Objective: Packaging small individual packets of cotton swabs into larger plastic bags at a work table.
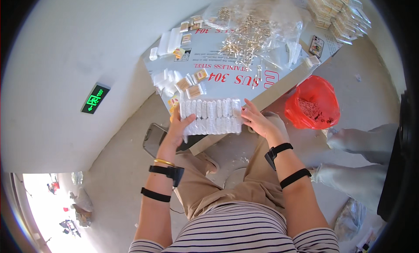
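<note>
A clear plastic pack [211,116] filled with two rows of small white bundles is held level at the table's near edge, above my lap. My left hand [178,127] grips its left end, thumb lying over the front. At the opposite end, my right hand [258,118] has its fingers and thumb against the pack's right edge. Just beyond the pack are small packets of wooden sticks [194,91] and white wrapped rolls [167,81]. Further back on the table lies a loose heap of cotton swabs [248,39], partly inside a large clear bag [279,17].
The table [227,84] has a printed grey sheet on top. Stacked packets [336,12] stand at its far right, near a phone [316,46]. A red bag-lined bin [312,102] sits right of the table. Another person's legs [362,146] are at the right.
</note>
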A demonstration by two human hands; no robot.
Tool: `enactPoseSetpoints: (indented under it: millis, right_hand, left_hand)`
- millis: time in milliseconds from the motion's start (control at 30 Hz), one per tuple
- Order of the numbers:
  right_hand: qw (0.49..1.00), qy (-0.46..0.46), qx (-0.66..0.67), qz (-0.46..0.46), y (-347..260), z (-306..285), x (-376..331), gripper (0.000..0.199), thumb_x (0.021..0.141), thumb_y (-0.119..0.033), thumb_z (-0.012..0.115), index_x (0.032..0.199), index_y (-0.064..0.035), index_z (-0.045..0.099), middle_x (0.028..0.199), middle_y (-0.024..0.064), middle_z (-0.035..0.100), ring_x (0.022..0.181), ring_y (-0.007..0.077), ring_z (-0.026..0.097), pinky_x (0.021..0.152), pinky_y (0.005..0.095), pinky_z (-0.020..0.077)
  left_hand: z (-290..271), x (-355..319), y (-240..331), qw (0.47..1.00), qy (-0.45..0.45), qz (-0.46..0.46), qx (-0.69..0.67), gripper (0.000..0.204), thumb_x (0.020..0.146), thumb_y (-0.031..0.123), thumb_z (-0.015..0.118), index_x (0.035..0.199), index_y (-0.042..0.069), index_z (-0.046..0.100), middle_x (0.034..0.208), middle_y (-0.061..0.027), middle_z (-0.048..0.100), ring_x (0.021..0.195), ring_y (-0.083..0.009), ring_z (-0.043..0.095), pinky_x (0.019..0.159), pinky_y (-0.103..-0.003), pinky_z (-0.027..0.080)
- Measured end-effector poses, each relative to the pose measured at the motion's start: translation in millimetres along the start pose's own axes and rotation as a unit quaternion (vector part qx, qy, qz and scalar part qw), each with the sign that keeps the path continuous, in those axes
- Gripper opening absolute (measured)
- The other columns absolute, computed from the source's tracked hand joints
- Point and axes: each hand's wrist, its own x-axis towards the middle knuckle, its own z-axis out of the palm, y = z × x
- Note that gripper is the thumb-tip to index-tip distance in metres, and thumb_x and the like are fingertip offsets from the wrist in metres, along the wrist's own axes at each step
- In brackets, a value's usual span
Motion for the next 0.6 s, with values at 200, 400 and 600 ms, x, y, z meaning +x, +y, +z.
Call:
enactPoseSetpoints:
  millis: [200,400,600]
  right_hand:
    - [0.998,-0.021,-0.057,-0.006,-16,36,39,0.077,0.085,-0.042,0.067,0.141,-0.0025,0.033,0.133,0.0207,0.047,0.126,0.0294,0.043,0.098,0.0412,0.039]
    - [0.736,0.181,-0.556,-0.341,-29,34,34,0.059,0.087,-0.029,0.059,0.137,-0.0014,0.041,0.14,0.0211,0.041,0.131,0.0339,0.038,0.107,0.0479,0.0313]
    - [0.656,0.041,-0.679,-0.327,-6,39,33,0.059,0.091,-0.028,0.051,0.143,-0.0042,0.035,0.152,0.0118,0.029,0.142,0.0301,0.023,0.115,0.049,0.0184]
  left_hand:
    - [-2,20,-126,0.995,0.097,-0.009,0.014,0.074,0.09,0.031,0.064,0.145,0.002,0.026,0.131,-0.0178,0.05,0.121,-0.028,0.05,0.101,-0.042,0.04]
    - [59,8,-42,0.787,0.111,0.225,0.563,0.069,0.094,0.035,0.051,0.145,-0.003,0.025,0.151,-0.0201,0.025,0.141,-0.0352,0.021,0.114,-0.049,0.016]
    - [83,28,-57,0.751,-0.039,0.203,0.628,0.072,0.094,0.042,0.045,0.146,-0.002,0.023,0.154,-0.0183,0.021,0.144,-0.0313,0.016,0.115,-0.053,0.01]
